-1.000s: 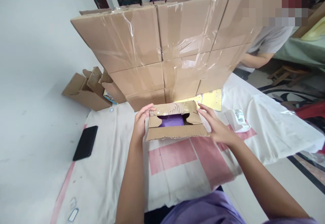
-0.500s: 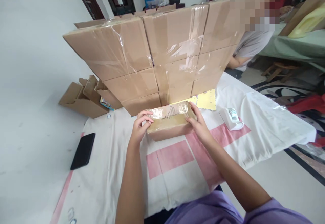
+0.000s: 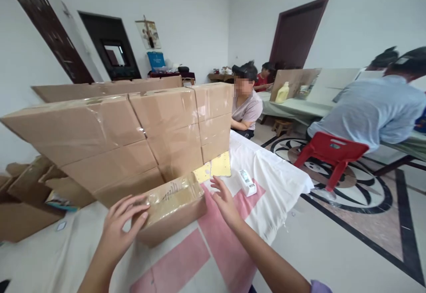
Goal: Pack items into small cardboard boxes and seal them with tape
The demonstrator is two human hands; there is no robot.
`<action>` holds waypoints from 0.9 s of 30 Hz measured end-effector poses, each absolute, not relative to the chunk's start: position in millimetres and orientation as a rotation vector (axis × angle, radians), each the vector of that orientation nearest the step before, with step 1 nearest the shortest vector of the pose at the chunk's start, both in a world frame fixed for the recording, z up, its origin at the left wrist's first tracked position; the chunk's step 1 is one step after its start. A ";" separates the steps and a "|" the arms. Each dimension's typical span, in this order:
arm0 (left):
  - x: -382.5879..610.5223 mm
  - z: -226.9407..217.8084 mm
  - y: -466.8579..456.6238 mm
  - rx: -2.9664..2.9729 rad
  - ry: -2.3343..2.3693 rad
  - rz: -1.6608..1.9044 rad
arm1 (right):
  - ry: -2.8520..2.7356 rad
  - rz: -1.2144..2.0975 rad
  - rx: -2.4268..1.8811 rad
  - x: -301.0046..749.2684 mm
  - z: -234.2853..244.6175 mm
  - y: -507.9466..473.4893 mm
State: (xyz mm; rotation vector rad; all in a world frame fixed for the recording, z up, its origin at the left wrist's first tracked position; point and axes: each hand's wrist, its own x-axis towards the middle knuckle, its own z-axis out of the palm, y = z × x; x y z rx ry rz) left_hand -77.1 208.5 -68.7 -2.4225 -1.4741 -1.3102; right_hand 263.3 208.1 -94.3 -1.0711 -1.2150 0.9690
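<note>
A small cardboard box [image 3: 176, 209] with shiny tape and dark handwriting on top lies on the cloth in front of me. My left hand [image 3: 124, 222] is at its left end, fingers stretched and thumb apart, the fingertips on or close to the taped edge. Just off the right end, my right hand [image 3: 226, 202] is held with its fingers apart and nothing in it. A white device [image 3: 247, 183] with a small screen sits to the right of that hand. Behind the box are yellow sheets of paper [image 3: 216, 165].
A tall wall of taped cartons [image 3: 133, 133] stands behind the box. Open cardboard pieces [image 3: 29, 195] are at the left. One person [image 3: 248, 107] sits beyond the cartons; another, in a light blue shirt [image 3: 359, 107], sits on a red chair [image 3: 333, 149] at the right.
My right hand has let go of the box and moved off its right end. My left hand's fingers have opened out. The view has tilted up and turned right.
</note>
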 end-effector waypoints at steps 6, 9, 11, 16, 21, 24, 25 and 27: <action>-70.8 -79.7 199.7 -2.361 -1.561 -1.200 | -1.213 0.492 -1.268 349.5 -103.7 195.2; -71.5 -84.1 197.5 -2.347 -1.600 -1.161 | -1.120 0.365 -1.378 386.3 -114.4 203.0; -71.5 -85.5 197.3 -2.337 -1.632 -1.127 | -1.079 0.395 -1.400 402.3 -124.3 210.0; -64.4 -79.8 191.7 -2.296 -1.713 -1.056 | -1.084 0.569 -1.366 414.3 -146.5 221.7; -52.4 -63.8 180.4 -2.235 -1.755 -0.888 | -1.064 0.567 -1.375 414.8 -153.4 225.3; -43.4 -50.5 171.1 -2.217 -1.747 -0.853 | -1.071 0.566 -1.379 416.1 -153.2 225.6; -39.9 -45.2 166.1 -2.210 -1.721 -0.879 | -1.076 0.564 -1.381 416.5 -152.7 225.6; -33.2 -34.0 151.7 -2.208 -1.621 -0.989 | -1.085 0.557 -1.390 416.9 -151.5 225.5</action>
